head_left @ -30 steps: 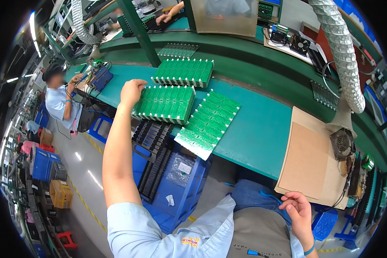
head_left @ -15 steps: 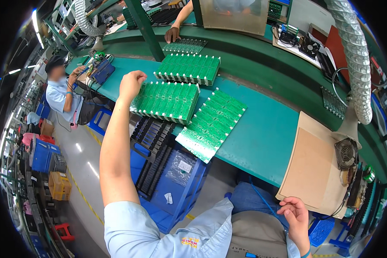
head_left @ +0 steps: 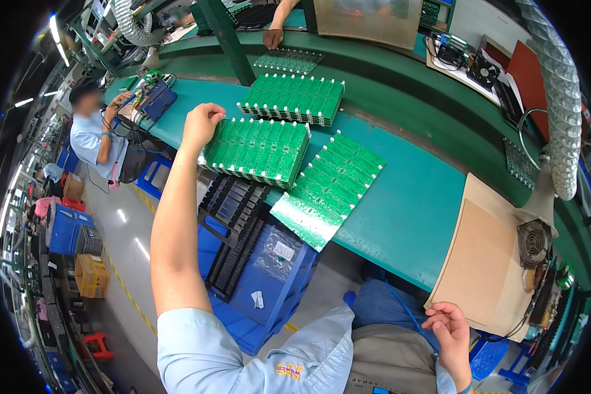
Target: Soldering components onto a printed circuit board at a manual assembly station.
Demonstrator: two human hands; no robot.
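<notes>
Our left hand (head_left: 202, 126) curls at a circuit-board panel stack (head_left: 259, 148) near the desk's (head_left: 400, 210) front edge; we can't tell if it pinches. Our right hand (head_left: 451, 329) is half-spread, empty. Probably we're separating panels, which calls for an edge grip.

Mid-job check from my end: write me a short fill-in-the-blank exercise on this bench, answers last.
1. The hand by the nearer board stack is the person's ____ one.
2. The crate below the bench is coloured ____.
3. The fan sits toward the picture's ____ side.

Missing words: left; blue; right.
</notes>
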